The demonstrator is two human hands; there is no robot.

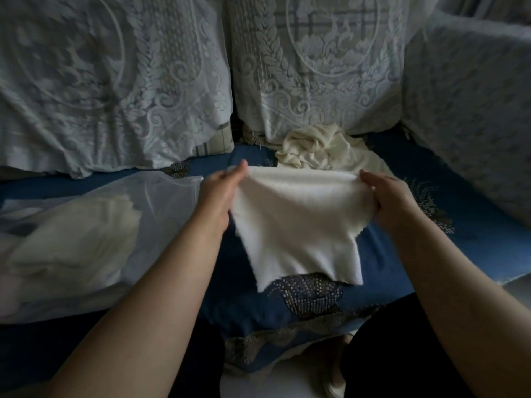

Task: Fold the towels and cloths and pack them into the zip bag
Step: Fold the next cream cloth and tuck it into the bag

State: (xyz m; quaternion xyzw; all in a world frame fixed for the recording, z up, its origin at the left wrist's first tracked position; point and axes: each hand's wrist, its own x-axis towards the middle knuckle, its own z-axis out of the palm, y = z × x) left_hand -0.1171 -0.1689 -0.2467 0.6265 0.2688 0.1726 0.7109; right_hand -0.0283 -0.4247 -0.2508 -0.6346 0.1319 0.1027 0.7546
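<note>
A white cloth (298, 222) hangs in the air above the blue sofa seat, held by its two upper corners. My left hand (221, 193) pinches the left corner and my right hand (388, 196) pinches the right one. Its lower edge droops toward me. Behind it, against the backrest, lies a crumpled heap of cream cloths (319, 147). On the seat to the left rests the translucent zip bag (86, 225), with folded pale cloths showing through its wall.
Two back cushions under white lace covers (115, 81) stand behind the seat, and a lace-draped armrest (474, 124) closes the right side. The blue seat cover (402, 254) has a dark netted pattern. My dark-clothed legs are at the bottom.
</note>
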